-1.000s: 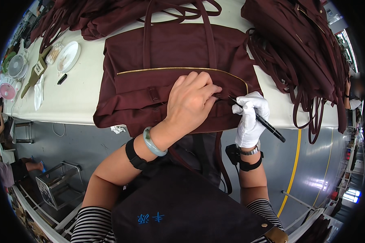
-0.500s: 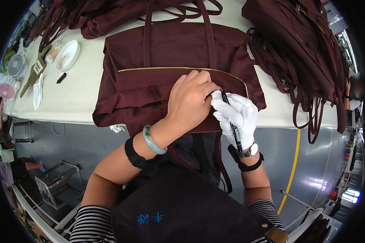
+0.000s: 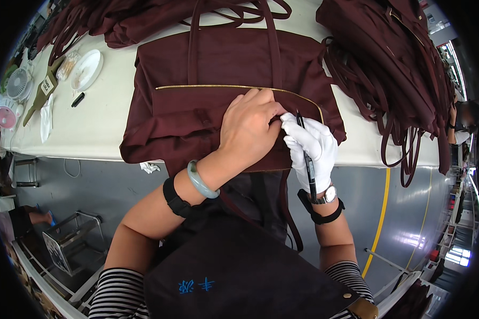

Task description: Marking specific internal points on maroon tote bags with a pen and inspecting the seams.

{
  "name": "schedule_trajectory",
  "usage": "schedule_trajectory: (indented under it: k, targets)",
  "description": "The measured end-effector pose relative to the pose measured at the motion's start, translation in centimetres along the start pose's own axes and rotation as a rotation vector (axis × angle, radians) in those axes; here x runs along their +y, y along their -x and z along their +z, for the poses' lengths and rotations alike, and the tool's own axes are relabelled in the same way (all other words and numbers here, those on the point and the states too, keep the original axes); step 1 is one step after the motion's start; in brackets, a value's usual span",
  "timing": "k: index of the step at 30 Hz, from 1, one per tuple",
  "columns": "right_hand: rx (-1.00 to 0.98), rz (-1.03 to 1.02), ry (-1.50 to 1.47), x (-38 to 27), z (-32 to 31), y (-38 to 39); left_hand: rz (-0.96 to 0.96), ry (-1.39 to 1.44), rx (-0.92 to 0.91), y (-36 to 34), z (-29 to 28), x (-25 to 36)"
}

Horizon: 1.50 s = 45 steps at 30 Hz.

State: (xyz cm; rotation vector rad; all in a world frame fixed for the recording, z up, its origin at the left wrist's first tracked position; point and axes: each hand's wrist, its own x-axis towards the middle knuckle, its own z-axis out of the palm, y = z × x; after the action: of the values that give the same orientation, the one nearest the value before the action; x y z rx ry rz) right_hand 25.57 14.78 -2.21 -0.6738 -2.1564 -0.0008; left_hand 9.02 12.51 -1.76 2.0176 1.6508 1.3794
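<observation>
A maroon fabric bag with two long straps lies flat on the table. A gold zipper curves across its upper face. My bare left hand presses on the bag below the zipper, fingers curled and pinching a bit of its fabric. Just to the right, my right hand in a white glove grips a black pen, its shaft running down toward the wrist. The gloved fingertips meet my left thumb and forefinger at the fabric. Whatever lies between those fingertips is hidden.
More maroon bags with dangling straps pile up on the right, and others lie along the back. Left on the table are a white plate, a black pen cap, an olive tag and small fans.
Both hands stay at the same spot on the bag. The pen in my gloved hand has turned slightly more upright, and the gloved fingers have shifted a little. The whole view has moved slightly.
</observation>
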Motion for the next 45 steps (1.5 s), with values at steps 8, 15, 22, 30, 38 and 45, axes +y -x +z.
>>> schedule_trajectory:
  k: [8, 15, 22, 30, 38, 45]
  targets:
    - [0.083, 0.114, -0.274, 0.33, -0.56, 0.11, -0.013, -0.013, -0.010, 0.08, -0.26, 0.25]
    - [-0.010, 0.008, -0.034, 0.40, 0.08, 0.21, 0.001, -0.023, -0.006, -0.06, 0.04, -0.01]
    - [0.119, 0.154, -0.310, 0.42, -0.58, 0.36, 0.001, -0.018, -0.002, 0.15, -0.12, 0.23]
    - [0.023, -0.064, 0.005, 0.37, -0.35, 0.14, 0.016, -0.007, 0.013, 0.11, -0.06, 0.15]
    - [-0.085, -0.103, 0.054, 0.44, -0.51, 0.26, -0.004, 0.002, 0.030, 0.03, 0.16, 0.06]
    - [-0.123, -0.141, 0.057, 0.60, -0.88, 0.11, -0.015, 0.010, 0.025, 0.10, 0.24, -0.10]
